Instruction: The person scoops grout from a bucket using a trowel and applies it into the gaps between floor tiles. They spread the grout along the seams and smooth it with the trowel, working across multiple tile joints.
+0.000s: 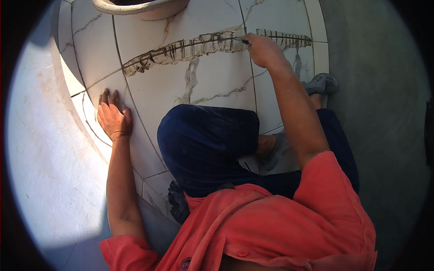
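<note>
My right hand [264, 50] is closed around a small putty knife [240, 39]; only part of its grey blade shows past the fingers. The blade lies against a long band of grey grout [183, 49] smeared along a joint between white marble-patterned tiles [149, 97]. Ridged marks cross the band, with a dark line along its middle. To the right of my hand, the grout [289, 39] carries on toward the tile border. My left hand [114, 115] rests flat on a tile at the left, fingers spread and fingertips darkened, holding nothing.
A pale round pot [149, 10] stands on the tiles at the far edge. My bent knee [203, 131] and grey shoes [322, 83] are on the tiled floor. Plain grey concrete [375, 149] lies to the right, and a sunlit pale surface [49, 158] to the left.
</note>
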### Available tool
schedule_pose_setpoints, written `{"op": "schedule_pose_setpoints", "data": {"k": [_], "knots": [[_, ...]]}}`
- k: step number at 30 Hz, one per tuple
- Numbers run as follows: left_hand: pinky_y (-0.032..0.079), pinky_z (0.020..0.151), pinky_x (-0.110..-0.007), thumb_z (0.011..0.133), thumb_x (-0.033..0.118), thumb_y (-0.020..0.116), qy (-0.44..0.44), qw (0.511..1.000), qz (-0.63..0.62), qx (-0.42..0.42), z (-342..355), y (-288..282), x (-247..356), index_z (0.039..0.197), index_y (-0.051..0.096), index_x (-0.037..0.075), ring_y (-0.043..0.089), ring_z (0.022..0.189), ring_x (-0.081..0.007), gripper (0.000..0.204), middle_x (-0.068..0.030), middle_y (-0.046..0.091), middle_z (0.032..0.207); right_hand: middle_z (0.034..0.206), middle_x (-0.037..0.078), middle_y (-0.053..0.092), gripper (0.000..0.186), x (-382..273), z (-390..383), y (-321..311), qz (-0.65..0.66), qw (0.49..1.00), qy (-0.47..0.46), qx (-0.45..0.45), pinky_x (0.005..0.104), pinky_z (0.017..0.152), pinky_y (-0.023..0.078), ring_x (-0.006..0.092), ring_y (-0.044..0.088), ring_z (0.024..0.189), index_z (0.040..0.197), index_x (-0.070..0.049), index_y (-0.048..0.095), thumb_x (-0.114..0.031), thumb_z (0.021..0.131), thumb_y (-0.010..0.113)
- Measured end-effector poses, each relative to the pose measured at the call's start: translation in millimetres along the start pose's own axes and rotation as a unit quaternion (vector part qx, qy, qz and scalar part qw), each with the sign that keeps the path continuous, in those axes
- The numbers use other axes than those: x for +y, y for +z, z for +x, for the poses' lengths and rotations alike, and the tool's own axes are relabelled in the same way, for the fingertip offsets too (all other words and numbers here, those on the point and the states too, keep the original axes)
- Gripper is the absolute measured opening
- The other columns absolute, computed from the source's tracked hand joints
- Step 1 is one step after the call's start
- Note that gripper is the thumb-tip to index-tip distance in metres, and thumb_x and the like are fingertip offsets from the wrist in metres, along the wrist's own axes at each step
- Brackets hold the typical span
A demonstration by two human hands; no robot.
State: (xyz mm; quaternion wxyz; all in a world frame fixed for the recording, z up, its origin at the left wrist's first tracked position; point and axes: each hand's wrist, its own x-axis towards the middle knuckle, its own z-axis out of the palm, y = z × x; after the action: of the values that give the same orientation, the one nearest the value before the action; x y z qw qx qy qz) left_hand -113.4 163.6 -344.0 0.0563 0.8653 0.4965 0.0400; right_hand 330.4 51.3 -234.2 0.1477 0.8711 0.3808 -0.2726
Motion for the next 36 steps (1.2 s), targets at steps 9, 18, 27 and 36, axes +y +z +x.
{"op": "schedule_pose_setpoints", "data": {"k": [9,18,27,36], "knots": [[0.029,0.121,-0.046,0.077,0.018,0.061,-0.024,1.0,-0.002,0.0,-0.2,-8.8,2.9,0.136,0.062,0.014,0.037,0.147,-0.0271,0.059,-0.005,0.047,0.156,0.129,0.018,0.069,0.044,-13.4,-24.3,38.3,-0.049,0.999,-0.01,0.0,0.05,0.099,0.055,0.037,0.068,0.118,0.137,-0.014,0.062,-0.003,0.096,0.051],[0.03,0.12,-0.046,0.075,0.018,0.061,-0.035,0.999,-0.006,-0.018,0.6,-9.0,1.5,0.138,0.06,0.015,0.038,0.147,-0.0267,0.063,-0.0054,0.045,0.157,0.129,0.019,0.069,0.045,-57.6,-12.3,16.7,-0.045,0.999,-0.001,0.001,0.05,0.099,0.055,0.0373,0.068,0.117,0.139,-0.014,0.061,-0.003,0.096,0.051],[0.031,0.119,-0.046,0.075,0.017,0.06,-0.03,0.999,-0.007,-0.009,2.7,-6.8,5.3,0.139,0.06,0.015,0.039,0.146,-0.0268,0.064,-0.0052,0.047,0.156,0.131,0.017,0.069,0.046,-91.3,5.1,-7.3,-0.071,0.997,0.0,-0.028,0.0495,0.102,0.054,0.0364,0.066,0.121,0.139,-0.017,0.062,-0.004,0.098,0.048],[0.029,0.121,-0.047,0.077,0.016,0.063,-0.025,0.999,-0.027,-0.009,-1.2,-6.3,1.1,0.138,0.058,0.013,0.037,0.148,-0.0278,0.061,-0.0058,0.045,0.157,0.13,0.017,0.069,0.044,-98.7,-12.6,-9.1,-0.052,0.998,-0.031,-0.01,0.0493,0.099,0.055,0.0373,0.066,0.12,0.139,-0.011,0.061,-0.005,0.097,0.05]]}}
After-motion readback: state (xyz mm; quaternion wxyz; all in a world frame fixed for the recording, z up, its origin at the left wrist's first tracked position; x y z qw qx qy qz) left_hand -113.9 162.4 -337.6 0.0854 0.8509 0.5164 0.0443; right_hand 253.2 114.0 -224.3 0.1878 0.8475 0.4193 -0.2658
